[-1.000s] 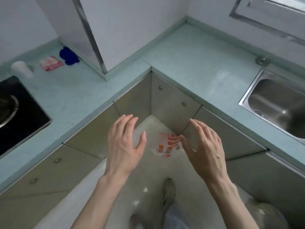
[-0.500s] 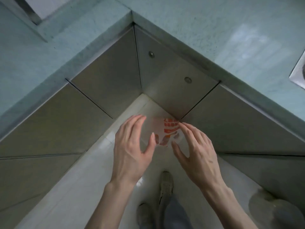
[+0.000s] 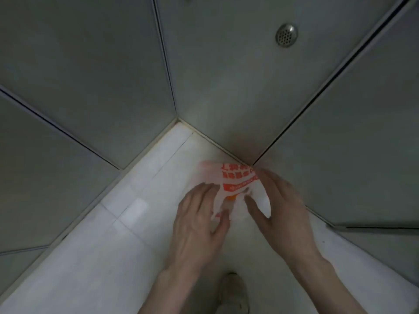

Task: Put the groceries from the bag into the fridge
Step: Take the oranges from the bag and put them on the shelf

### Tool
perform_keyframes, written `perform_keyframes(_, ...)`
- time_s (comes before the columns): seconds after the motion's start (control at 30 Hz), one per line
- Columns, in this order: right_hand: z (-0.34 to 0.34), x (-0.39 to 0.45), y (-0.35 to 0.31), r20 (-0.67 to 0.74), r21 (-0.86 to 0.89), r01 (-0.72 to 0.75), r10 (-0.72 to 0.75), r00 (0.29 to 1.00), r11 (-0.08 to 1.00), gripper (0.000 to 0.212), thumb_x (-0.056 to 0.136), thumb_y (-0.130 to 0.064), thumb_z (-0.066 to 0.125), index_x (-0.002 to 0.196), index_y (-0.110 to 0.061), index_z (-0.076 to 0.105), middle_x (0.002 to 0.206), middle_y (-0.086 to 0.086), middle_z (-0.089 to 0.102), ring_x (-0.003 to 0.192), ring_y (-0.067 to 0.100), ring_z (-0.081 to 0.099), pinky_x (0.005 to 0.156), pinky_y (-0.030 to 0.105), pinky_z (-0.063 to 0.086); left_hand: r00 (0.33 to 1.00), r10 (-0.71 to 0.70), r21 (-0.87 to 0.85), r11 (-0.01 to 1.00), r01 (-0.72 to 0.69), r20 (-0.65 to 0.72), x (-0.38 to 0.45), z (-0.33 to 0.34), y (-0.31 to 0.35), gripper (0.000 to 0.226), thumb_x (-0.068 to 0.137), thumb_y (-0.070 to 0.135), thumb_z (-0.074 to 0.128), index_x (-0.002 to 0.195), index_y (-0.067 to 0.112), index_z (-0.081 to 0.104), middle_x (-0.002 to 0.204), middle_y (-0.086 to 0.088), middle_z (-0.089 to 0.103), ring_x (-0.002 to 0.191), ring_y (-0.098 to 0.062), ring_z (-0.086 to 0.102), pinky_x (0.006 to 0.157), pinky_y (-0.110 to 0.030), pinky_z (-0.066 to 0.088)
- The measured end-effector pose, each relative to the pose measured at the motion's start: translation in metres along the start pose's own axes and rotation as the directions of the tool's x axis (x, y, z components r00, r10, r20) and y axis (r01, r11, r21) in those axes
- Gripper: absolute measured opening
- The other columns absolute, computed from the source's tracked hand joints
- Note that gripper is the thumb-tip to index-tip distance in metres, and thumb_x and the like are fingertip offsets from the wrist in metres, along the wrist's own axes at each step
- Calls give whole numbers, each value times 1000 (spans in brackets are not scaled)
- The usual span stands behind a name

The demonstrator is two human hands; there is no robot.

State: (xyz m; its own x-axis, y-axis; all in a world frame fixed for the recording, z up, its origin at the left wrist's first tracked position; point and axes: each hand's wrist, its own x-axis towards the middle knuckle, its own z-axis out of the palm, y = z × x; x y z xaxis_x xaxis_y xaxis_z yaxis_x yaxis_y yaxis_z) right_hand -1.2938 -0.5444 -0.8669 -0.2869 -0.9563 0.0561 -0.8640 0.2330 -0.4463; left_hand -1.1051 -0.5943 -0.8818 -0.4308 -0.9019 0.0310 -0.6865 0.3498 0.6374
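— Both hands have dropped to the bag [image 3: 235,184] since the earlier frame. It sits on the floor [image 3: 113,234], in the cabinet [image 3: 90,75] corner.

— Grip?

— Left hand [image 3: 199,225] and right hand [image 3: 283,211] flank it, fingers loosely spread, touching film; no firm hold yet.

— Handling?

— Probably thin, soft, slippery; gather the top. Something orange shows inside, otherwise unclear.
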Motion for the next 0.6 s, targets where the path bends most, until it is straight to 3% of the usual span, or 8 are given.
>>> perform_keyframes(0.17,70,8,44,-7,-35,31,-31,999,999,55,101,-48,53,148,-21,51,149,-5,56,136,19,53,115,33,38,989,51,-12,999,-49,136,0,75,-41,46,94,43,61,138,37,49,136,19,53,119,0,50,98,-19,43)
perform_keyframes(0.37,147,16,83,-34,-1,-50,50,998,999,57,101,-51,57,151,-27,45,153,-6,53,141,18,51,120,37,34,935,153,9,986,-165,321,3,143,-81,50,101,53,42,148,37,43,146,20,49,129,-2,49,108,-24,46)
perform_keyframes(0.5,182,15,100,-11,28,-90,90,996,996,54,100,-48,59,148,-26,50,151,-5,56,139,21,55,118,40,34,927,178,48,978,-205,330,8,173,-102,47,104,45,47,150,36,41,148,19,50,125,-4,55,107,-19,42)
perform_keyframes(0.6,194,10,108,19,40,-73,72,997,997,50,102,-48,48,147,-25,54,149,-3,59,137,23,57,117,42,37,941,164,131,969,-209,295,16,180,-114,40,105,41,49,144,35,47,144,15,56,121,-10,63,107,-24,47)
